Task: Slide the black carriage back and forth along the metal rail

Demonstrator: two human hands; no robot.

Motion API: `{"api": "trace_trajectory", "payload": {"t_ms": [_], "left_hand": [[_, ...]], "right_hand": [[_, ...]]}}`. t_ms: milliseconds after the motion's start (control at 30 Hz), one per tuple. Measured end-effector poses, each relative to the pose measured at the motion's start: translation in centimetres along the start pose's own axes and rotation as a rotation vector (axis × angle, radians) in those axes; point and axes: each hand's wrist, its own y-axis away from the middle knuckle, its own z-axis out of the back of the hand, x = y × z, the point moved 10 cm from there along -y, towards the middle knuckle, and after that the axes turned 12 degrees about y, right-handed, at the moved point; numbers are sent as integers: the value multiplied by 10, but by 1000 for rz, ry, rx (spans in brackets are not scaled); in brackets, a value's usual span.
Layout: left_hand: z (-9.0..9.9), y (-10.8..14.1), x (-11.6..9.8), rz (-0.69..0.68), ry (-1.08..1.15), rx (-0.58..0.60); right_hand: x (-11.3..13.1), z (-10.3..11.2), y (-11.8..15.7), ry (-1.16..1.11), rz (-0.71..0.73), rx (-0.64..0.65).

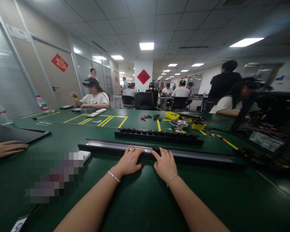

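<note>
A long black rail with a pale inner channel lies across the green table in front of me. My left hand is closed over its near edge, fingers curled on the channel, forefinger pointing right. A small black part sits in the channel just right of that hand. My right hand has its first fingers against this part and the others bent over the rail. The fingertips partly cover the contact. Just behind lies a second black rail, topped by a row of several round black parts.
Farther back are a steel bowl, a yellow bin, an orange-handled screwdriver and black parts. Another person's hand rests at left by a dark panel. A white power strip lies nearby. Dark clutter stands right.
</note>
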Motion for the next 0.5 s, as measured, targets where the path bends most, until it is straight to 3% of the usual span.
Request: {"api": "trace_trajectory", "payload": {"t_ms": [500], "left_hand": [[-1, 0, 2, -16, 11, -1]], "right_hand": [[-7, -3, 1, 9, -57, 34]]}}
